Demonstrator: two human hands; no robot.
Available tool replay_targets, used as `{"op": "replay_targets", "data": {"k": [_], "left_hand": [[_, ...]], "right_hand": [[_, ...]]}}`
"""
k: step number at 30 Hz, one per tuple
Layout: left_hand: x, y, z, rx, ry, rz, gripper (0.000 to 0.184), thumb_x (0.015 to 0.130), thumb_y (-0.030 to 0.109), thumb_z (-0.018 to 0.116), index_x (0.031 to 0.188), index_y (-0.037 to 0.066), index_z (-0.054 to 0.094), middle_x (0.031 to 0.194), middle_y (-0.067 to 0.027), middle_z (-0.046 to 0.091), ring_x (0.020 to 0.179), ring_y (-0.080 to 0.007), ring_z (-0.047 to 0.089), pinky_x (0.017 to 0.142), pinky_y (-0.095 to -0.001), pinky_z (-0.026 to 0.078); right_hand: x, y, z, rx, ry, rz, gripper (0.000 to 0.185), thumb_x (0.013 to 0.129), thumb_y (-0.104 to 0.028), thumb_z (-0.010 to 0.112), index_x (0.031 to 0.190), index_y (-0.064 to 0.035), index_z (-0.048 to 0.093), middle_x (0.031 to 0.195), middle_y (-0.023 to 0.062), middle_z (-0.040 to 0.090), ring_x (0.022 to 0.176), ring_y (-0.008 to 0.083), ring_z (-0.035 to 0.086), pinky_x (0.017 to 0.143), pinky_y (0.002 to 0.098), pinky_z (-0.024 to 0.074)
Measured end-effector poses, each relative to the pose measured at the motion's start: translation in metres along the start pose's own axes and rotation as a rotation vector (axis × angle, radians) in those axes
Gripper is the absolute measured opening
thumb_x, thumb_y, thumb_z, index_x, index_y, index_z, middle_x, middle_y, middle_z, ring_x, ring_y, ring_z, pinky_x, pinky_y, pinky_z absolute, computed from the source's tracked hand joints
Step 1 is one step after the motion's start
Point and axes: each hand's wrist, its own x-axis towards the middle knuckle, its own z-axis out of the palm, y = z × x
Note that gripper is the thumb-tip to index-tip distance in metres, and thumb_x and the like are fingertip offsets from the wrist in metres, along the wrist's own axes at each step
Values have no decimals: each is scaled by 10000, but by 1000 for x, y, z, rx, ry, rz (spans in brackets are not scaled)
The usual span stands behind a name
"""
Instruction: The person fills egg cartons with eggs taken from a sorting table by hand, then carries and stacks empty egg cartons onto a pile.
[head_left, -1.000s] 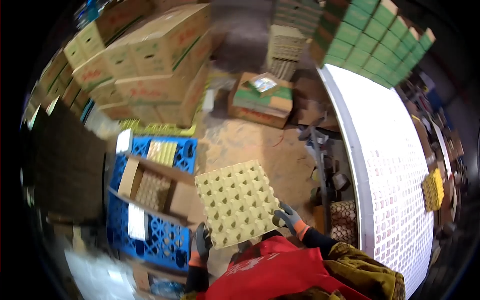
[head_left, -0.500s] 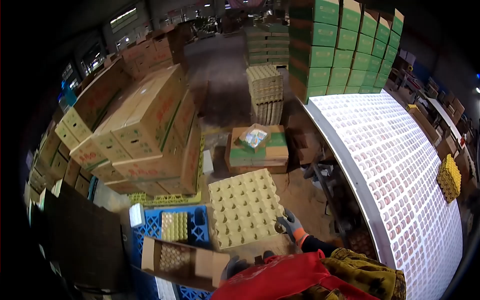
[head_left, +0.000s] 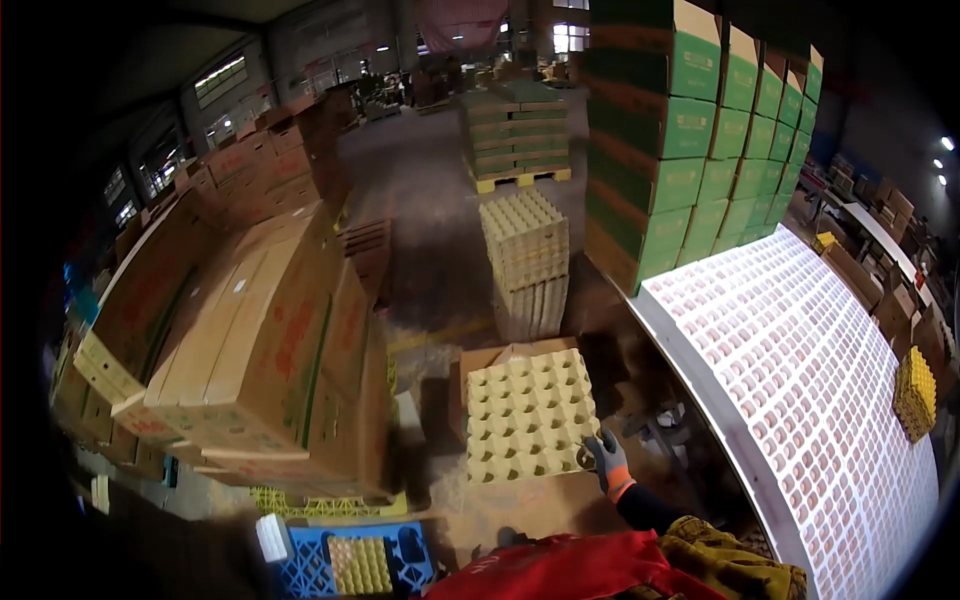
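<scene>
My right hand (head_left: pixel 606 464), in a grey glove with an orange cuff, grips the right edge of an egg tray (head_left: pixel 530 415). The tray is pale moulded pulp, with nothing in its cups, and is held out in front of me over a cardboard box (head_left: pixel 475 357). By the fingertips, at the tray's corner, is a small dark round thing I cannot make out. My left hand does not show.
A stack of egg trays (head_left: pixel 525 255) stands ahead. To the right, a lit table (head_left: pixel 800 390) carries rows of eggs, with yellow trays (head_left: pixel 915 395) beyond. Green boxes (head_left: pixel 680 185) rise behind it. Brown cartons (head_left: pixel 270 330) and a blue pallet (head_left: pixel 408 555) with a filled tray (head_left: pixel 360 565) are left.
My right hand and the egg tray have moved forward, now covering much of the box ahead. The view has tilted up; the open carton and the grey glove at lower left have left view.
</scene>
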Motion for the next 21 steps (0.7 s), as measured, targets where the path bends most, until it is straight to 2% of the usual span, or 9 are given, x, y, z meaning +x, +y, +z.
{"op": "replay_targets", "data": {"k": [2,8,9,12,14,15,18,20,21], "left_hand": [[39,36,1,68,12,15,277,931,355,586,936,83,638,810,-107,668,672,-248,633,565,-387,485],[133,150,10,320,106,77,339,921,416,580,902,85,651,766,-113,671,621,-258,638,491,-406,474],[153,169,10,408,163,42,376,962,453,512,945,102,646,728,-108,670,512,-251,596,417,-397,428],[206,185,24,148,322,242,341,968,400,550,1059,76,604,854,-86,644,597,-186,588,493,-289,442],[220,171,22,216,370,289,356,976,401,580,1098,67,600,859,-52,610,672,-156,587,565,-269,463],[218,163,29,168,349,242,367,980,390,579,1147,64,594,889,-55,625,686,-157,594,576,-268,466],[217,141,60,165,347,65,380,988,363,571,1219,61,575,948,-64,640,729,-172,606,609,-280,477],[221,133,92,224,351,-50,379,991,348,563,1240,63,561,977,-71,639,758,-185,612,631,-294,485],[225,131,107,242,345,-94,378,993,340,559,1251,63,554,992,-75,638,773,-191,615,642,-301,489]], "right_hand": [[33,-42,29,126,15,10,507,930,-89,668,1397,-2,488,1260,76,619,1088,155,591,926,292,480],[240,-101,64,-51,-3,-186,535,919,-82,680,1405,13,477,1304,76,597,1135,149,570,966,289,467],[286,-109,73,-84,5,-214,528,921,-84,680,1401,13,480,1302,75,599,1129,151,573,963,287,468],[423,-149,109,136,-158,-233,466,928,-82,675,1358,16,526,1249,66,632,1090,146,588,952,298,477],[516,-171,131,-89,-11,-211,469,921,-151,699,1334,14,549,1223,76,648,1054,141,598,917,296,486],[599,-155,115,-182,-94,-180,497,911,-246,715,1324,-9,572,1208,77,657,1024,161,610,884,307,494],[715,-171,136,-387,-139,-469,665,873,-403,721,1410,-80,499,1177,92,674,991,210,642,721,354,533],[777,-154,140,-364,8,-334,702,863,-405,731,1430,-81,475,1201,122,663,1028,231,645,702,376,539],[798,-143,145,-330,92,-121,707,863,-404,732,1432,-76,471,1233,140,649,1062,248,638,707,389,543]]}}
